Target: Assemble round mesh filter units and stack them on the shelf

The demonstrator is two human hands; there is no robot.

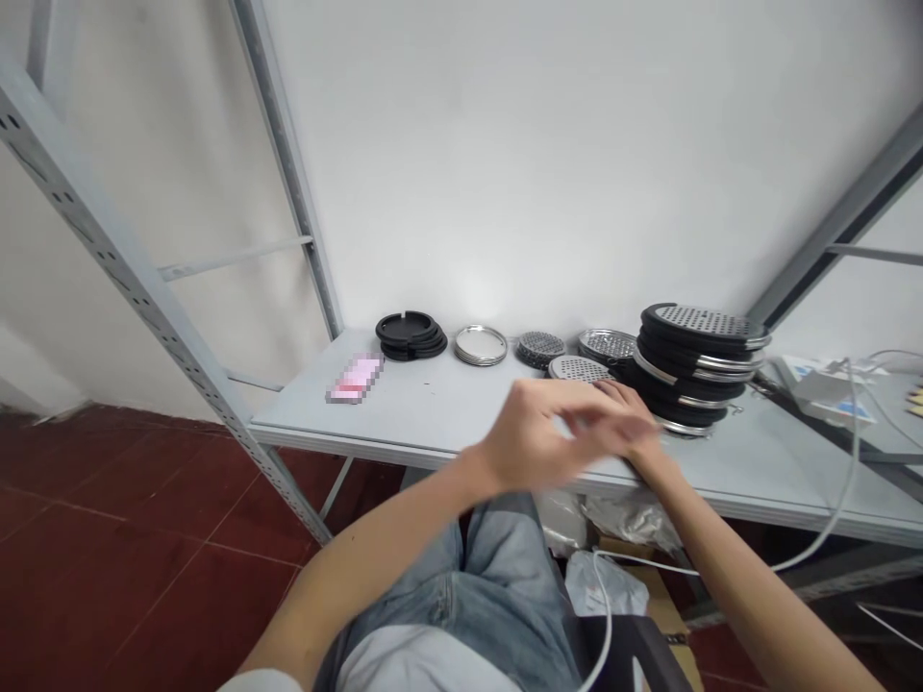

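The left hand is held across the right hand above the near edge of the bench. The left fingers are curved, with a gap shown between thumb and forefinger, but their tips are blurred, and whether anything is gripped cannot be told. The right fingers are partly covered by the left hand, so their hold cannot be told either. Just right of them a tall stack of black-edged perforated discs is seen, its layers unevenly set; if it were knocked by a knuckle or wrist, the upper layers could be slid off. The perforated plates just beyond the hands could be pushed askew by the same crossing of arms. By the right forearm a white cable is looped off the bench; were it caught, the white and blue box at the far right might be dragged. Farther left, the small perforated discs, thin metal rings and black rings are well clear of that risk. No brand or wording can be read: the pink item at the left is pixelated, and any print on the box is too small.
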